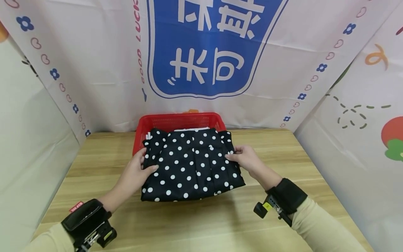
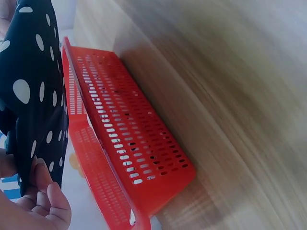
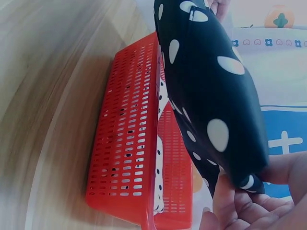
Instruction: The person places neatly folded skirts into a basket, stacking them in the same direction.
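A folded black cloth with white polka dots [image 1: 189, 164] is held up between both hands, in front of and partly above a red plastic basket [image 1: 136, 136]. My left hand [image 1: 138, 169] grips its left edge, thumb on the near face and fingers behind. On the other side, my right hand [image 1: 247, 159] pinches the right edge between thumb and fingers. The right wrist view shows the cloth's thick folded layers above the basket's rim. Inside the basket, a white cloth with black dots [image 3: 159, 175] is partly visible. The black cloth hides much of the basket in the head view.
The basket stands at the back of a wooden table [image 1: 104, 150], close to a printed white backdrop [image 1: 110, 70] with a blue sign. White fabric walls [image 1: 37, 115] flank the table on both sides.
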### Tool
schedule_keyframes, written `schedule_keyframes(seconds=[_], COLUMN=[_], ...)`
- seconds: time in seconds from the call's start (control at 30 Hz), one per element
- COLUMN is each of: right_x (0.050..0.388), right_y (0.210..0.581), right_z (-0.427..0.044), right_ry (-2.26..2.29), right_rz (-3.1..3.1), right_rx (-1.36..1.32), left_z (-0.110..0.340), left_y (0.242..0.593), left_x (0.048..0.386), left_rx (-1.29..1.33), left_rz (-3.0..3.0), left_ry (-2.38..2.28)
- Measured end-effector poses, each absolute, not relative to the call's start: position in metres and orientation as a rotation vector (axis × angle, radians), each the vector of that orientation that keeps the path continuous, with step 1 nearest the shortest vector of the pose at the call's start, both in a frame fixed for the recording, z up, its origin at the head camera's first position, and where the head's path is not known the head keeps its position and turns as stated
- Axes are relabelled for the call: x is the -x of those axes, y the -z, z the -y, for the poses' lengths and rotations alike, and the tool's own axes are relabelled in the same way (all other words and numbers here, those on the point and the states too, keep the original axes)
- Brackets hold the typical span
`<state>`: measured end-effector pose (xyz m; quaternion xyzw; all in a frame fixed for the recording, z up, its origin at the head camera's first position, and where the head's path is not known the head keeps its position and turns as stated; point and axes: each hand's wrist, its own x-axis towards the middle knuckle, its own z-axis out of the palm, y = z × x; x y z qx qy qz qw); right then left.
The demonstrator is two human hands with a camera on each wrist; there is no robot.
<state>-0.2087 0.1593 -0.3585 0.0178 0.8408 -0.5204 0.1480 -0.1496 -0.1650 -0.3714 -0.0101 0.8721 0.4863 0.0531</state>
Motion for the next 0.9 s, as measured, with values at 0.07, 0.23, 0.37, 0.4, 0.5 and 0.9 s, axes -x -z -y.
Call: schedule_keyframes(seconds=[0.07, 0.23, 0.37, 0.4, 0.5, 0.9], right_x=[0.213, 0.229, 0.241, 0.243, 0.251, 0.281], right_y=[0.359, 0.362, 0.365, 0.365, 0.367, 0.375], right_z=[-0.157, -0.149, -0.142, -0.142, -0.14, -0.127], right_ry=[1.499, 1.536, 1.53, 1.526, 1.53, 1.56], right_rz=[-2.416, -2.401, -2.427, -2.431, -2.446, -2.436], right_rx=[-0.072, -0.112, -0.136, -0.142, -0.133, -0.237], left_z=[0.166, 0.172, 0.177, 0.177, 0.178, 0.184], left_y=[0.371, 0.372, 0.372, 0.372, 0.37, 0.374], left_x=[0.154, 0.17, 0.184, 0.188, 0.196, 0.224], left_rx=[0.03, 0.0, -0.002, 0.003, 0.014, 0.071], left_rz=[-2.648, -2.656, -2.685, -2.686, -2.71, -2.771], left_ry=[-1.477, -1.458, -1.422, -1.418, -1.391, -1.316])
